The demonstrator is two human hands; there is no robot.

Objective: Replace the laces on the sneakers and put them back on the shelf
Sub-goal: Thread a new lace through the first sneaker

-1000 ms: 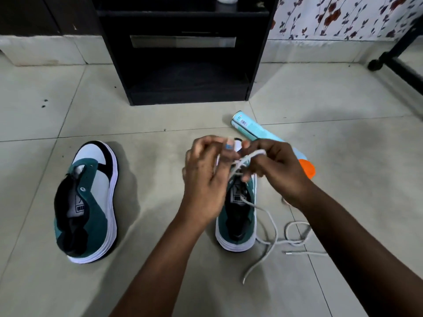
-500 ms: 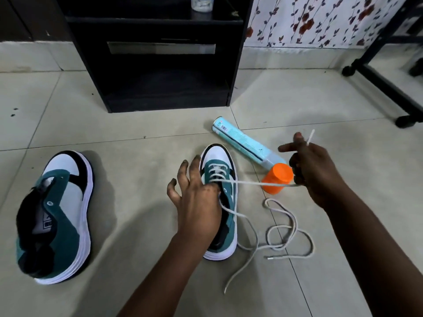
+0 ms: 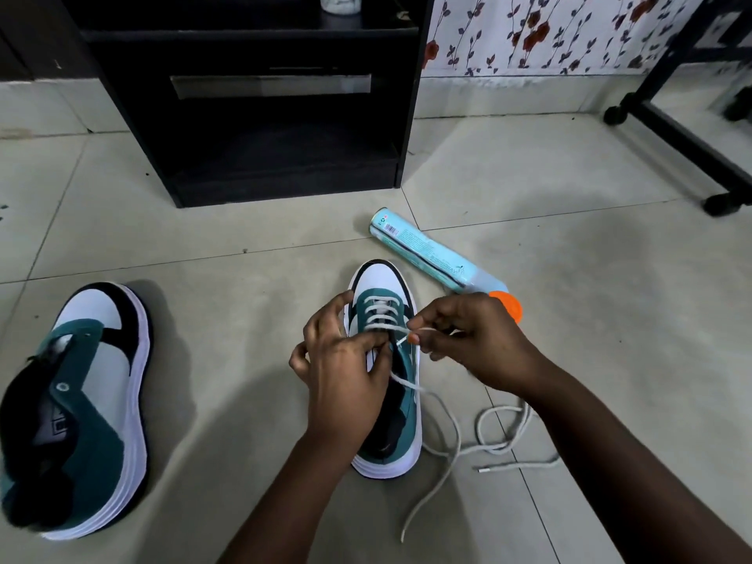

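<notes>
A teal, white and black sneaker stands upright on the floor tiles, toe pointing away from me. A white lace crosses its front eyelets; loose lengths trail over the floor to the right. My left hand grips the sneaker's left side near the eyelets, fingers curled over the tongue. My right hand pinches the lace end just right of the eyelets. A second matching sneaker lies on its side at the left, without a lace. The black shelf unit stands behind.
A light blue tube with an orange cap lies just beyond the sneaker, to its right. A black frame on castors runs along the far right. A white jar sits on the shelf unit's upper board.
My right hand drew the lace out to the right, then came back to the eyelets with the lace end. My left hand closed over the sneaker's side.
</notes>
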